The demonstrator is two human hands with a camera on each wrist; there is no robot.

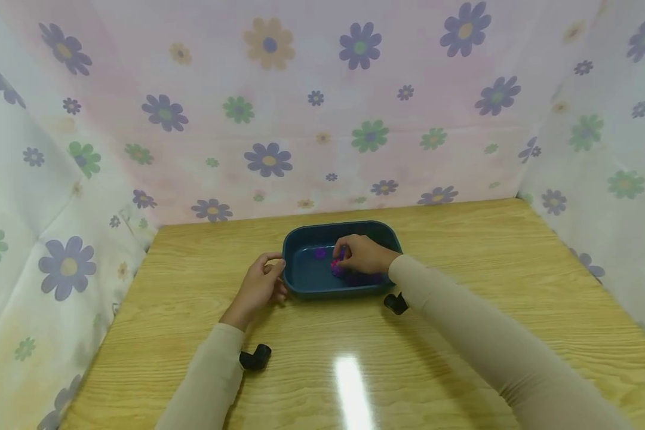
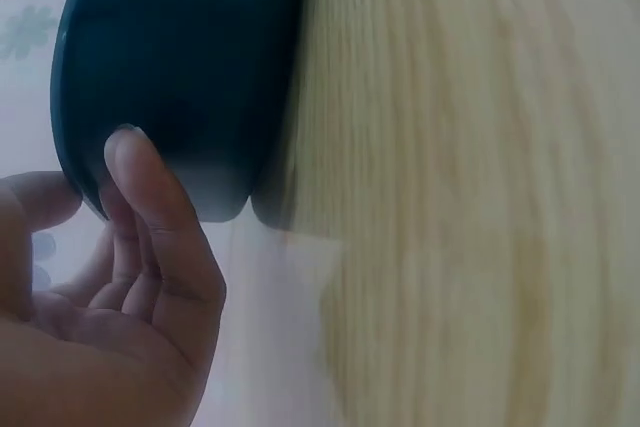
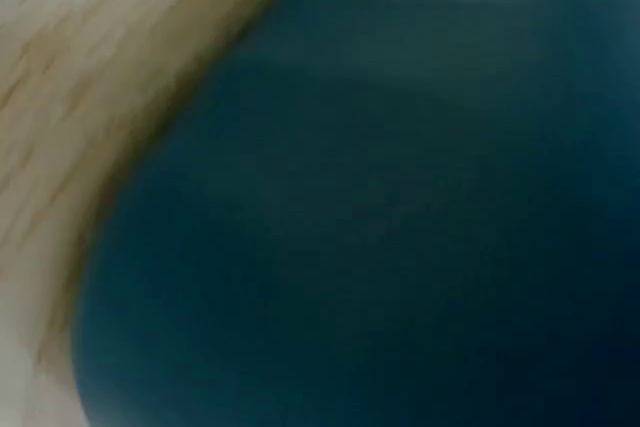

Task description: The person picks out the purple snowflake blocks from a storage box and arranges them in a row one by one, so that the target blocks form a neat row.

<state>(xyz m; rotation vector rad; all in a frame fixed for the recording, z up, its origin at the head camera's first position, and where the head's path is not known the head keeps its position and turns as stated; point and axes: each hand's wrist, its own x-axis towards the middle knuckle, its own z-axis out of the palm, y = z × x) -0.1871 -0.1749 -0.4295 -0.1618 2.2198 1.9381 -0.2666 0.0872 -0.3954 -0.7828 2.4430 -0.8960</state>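
Observation:
A dark teal plastic basin (image 1: 312, 292) sits on the wooden table. At its left end my left hand (image 1: 259, 282) pinches the rim, and the left wrist view shows the thumb and fingers on either side of the basin's wall (image 2: 190, 67). My right hand (image 1: 362, 254) reaches down inside the basin, its curled fingertips pinching a small bumpy pink-and-purple piece (image 1: 336, 267). A small purple piece (image 1: 320, 253) lies on the basin floor to the left of those fingers. In the right wrist view the basin's outer wall (image 3: 330, 207) fills most of the picture, hiding the right hand.
The wooden table (image 1: 193, 310) reaches back to a flower-patterned cloth (image 1: 301, 119) that hangs behind and along both sides. A black wrist camera mount (image 1: 255, 358) juts from the left sleeve, and another black mount (image 1: 395, 303) hangs below the right one, close to the basin's front.

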